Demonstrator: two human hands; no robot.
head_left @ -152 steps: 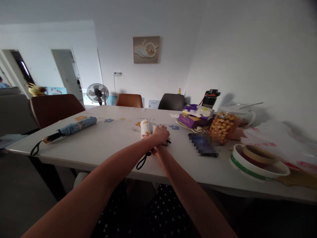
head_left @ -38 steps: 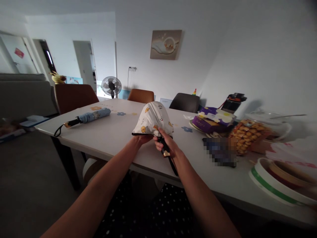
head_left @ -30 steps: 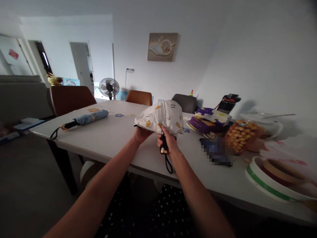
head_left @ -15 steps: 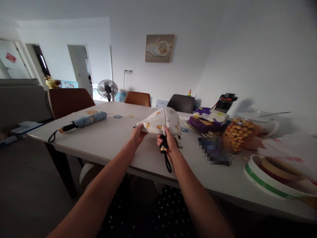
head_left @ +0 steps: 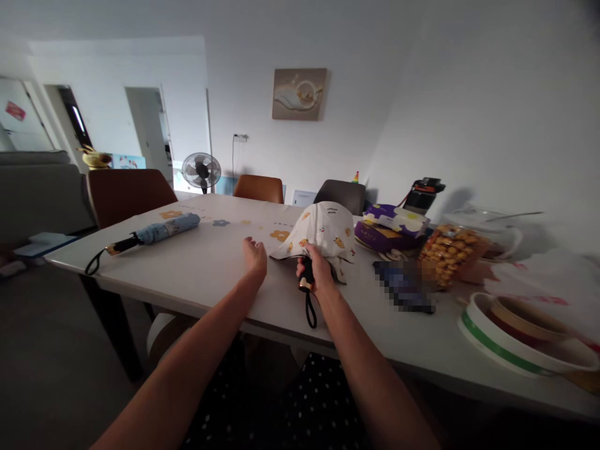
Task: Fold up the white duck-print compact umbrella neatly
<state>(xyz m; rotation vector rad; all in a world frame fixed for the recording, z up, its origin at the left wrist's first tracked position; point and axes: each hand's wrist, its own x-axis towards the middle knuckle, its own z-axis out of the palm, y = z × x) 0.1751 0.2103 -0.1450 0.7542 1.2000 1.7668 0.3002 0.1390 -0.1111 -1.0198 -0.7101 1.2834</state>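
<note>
A white folding umbrella (head_left: 328, 226) with small orange and yellow prints lies loosely folded over the table, its canopy puffed out. Its black handle (head_left: 306, 274) with a gold-coloured end is wrapped by my right hand (head_left: 317, 270), thumb up near the canopy's base. A black wrist strap hangs from the handle. My left hand (head_left: 255, 255) is just left of the canopy, apart from it, with nothing in it and its fingers loosely bent. Farther left on the table rests a blue folded umbrella (head_left: 169, 229) with a black and gold handle and a strap.
On the table's right are a purple tissue box (head_left: 382, 236), a dark bottle (head_left: 422, 197), a jar of round brown snacks (head_left: 450, 253), a pixelated dark object (head_left: 404, 287) and a green-banded white bowl (head_left: 497, 345). Chairs (head_left: 257, 187) stand along the far edge.
My left hand has let go of the white canopy's edge and drawn slightly left. The canopy has swung rightward and spread, while my right hand keeps its hold on the handle.
</note>
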